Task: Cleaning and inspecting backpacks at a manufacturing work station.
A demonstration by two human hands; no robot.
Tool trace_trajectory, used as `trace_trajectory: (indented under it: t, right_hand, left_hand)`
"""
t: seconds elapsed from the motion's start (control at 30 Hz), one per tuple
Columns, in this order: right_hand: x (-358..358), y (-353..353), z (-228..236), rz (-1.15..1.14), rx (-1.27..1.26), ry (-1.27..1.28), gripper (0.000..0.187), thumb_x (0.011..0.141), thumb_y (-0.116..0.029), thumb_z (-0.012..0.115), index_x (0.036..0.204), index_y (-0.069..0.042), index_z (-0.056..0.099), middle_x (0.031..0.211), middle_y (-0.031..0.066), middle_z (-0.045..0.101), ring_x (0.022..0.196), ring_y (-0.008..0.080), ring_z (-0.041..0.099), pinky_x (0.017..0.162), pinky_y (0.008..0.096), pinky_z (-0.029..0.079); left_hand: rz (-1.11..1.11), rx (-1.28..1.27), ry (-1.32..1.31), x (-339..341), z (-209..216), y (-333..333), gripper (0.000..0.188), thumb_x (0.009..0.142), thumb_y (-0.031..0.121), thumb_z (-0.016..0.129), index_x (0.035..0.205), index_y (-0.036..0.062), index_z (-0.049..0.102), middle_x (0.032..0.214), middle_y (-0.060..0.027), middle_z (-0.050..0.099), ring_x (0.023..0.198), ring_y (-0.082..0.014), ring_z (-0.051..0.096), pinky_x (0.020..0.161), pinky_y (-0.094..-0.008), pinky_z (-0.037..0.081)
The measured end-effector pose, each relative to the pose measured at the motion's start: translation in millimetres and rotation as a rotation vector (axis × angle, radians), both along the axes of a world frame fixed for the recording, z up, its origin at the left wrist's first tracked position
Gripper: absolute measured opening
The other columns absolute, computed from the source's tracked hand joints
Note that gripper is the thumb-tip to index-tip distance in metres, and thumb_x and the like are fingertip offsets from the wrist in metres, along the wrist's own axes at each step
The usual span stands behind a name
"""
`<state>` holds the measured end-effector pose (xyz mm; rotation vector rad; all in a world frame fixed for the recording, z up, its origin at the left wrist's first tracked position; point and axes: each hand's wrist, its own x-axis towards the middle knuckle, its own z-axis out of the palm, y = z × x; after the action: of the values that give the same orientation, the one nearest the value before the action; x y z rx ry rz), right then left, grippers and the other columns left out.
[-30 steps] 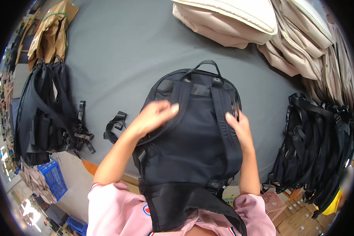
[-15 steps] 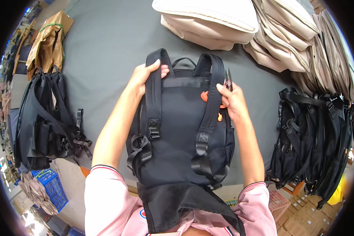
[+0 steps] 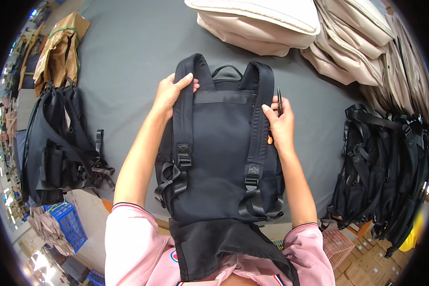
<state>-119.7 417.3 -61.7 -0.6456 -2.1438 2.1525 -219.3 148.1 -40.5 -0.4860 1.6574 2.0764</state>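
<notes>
Broad grey-topped table (image 3: 124,57), pale floor (image 3: 91,221) below its edge, bright lights (image 3: 43,267) at lower left.

Backpack (image 3: 221,128), black, smooth cloth, lay on bench (image 3: 128,62), back panel up, top handle (image 3: 228,66) toward far side. Left strap (image 3: 183,114) and right strap (image 3: 259,138) padded, raised in arches at top, running down panel to dark buckles (image 3: 184,161). Webbing (image 3: 174,183) looped loosely at lower sides. Slim dark pointed tool (image 3: 279,100) stood tip-up in right hand (image 3: 276,112). Small orange piece (image 3: 270,140) showed beside right strap, kind unclear.
</notes>
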Motion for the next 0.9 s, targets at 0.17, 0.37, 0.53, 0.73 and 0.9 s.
trace_trajectory:
  t: [0.17,0.37,0.53,0.73,0.9]
  right_hand:
    - [-1,-35,37,0.223,1.121,0.402,0.051,0.069,0.006,0.060,0.115,-0.013,0.054,0.094,0.0053,0.052,0.074,0.0266,0.062,0.062,0.0388,0.050]
    - [-11,-44,37,0.229,0.925,0.188,0.032,0.080,-0.017,0.065,0.111,-0.012,0.057,0.098,0.0041,0.056,0.080,0.0229,0.062,0.069,0.0355,0.049]
    - [-8,-47,31,0.268,0.890,0.154,0.031,0.079,-0.017,0.068,0.108,-0.012,0.057,0.099,0.0066,0.054,0.085,0.0286,0.062,0.071,0.0400,0.050]
    - [-4,-47,21,0.308,0.928,0.089,0.034,0.077,-0.007,0.068,0.109,-0.014,0.059,0.101,0.0074,0.057,0.085,0.0256,0.063,0.070,0.0378,0.050]
    - [12,-52,32,0.298,0.671,0.096,0.015,0.086,-0.010,0.062,0.101,-0.010,0.062,0.071,0.0059,0.063,0.068,0.0198,0.064,0.063,0.0301,0.048]
  left_hand:
    - [-0.029,-0.173,0.081,1,-6,-6,0.028,0.084,0.018,0.070,0.101,-0.0010,0.058,0.087,-0.0080,0.065,0.076,-0.0123,0.063,0.070,-0.0264,0.053]
    - [-0.015,-0.085,0.071,5,-10,-10,0.028,0.085,0.024,0.069,0.098,0.0018,0.060,0.085,-0.0046,0.064,0.072,-0.0098,0.060,0.065,-0.0254,0.052]
    - [0.019,-0.044,0.052,12,-5,-20,0.035,0.086,0.015,0.068,0.112,-0.0041,0.056,0.096,-0.0095,0.065,0.083,-0.0141,0.063,0.075,-0.0277,0.053]
    - [-0.138,-0.349,0.209,79,35,-26,0.046,0.081,0.017,0.070,0.118,-0.0046,0.053,0.103,-0.0093,0.063,0.091,-0.0130,0.060,0.079,-0.0277,0.050]
    - [-0.590,-0.973,0.363,171,62,-44,0.043,0.074,0.030,0.074,0.088,-0.0022,0.049,0.080,-0.0141,0.050,0.082,-0.0314,0.054,0.072,-0.0424,0.043]
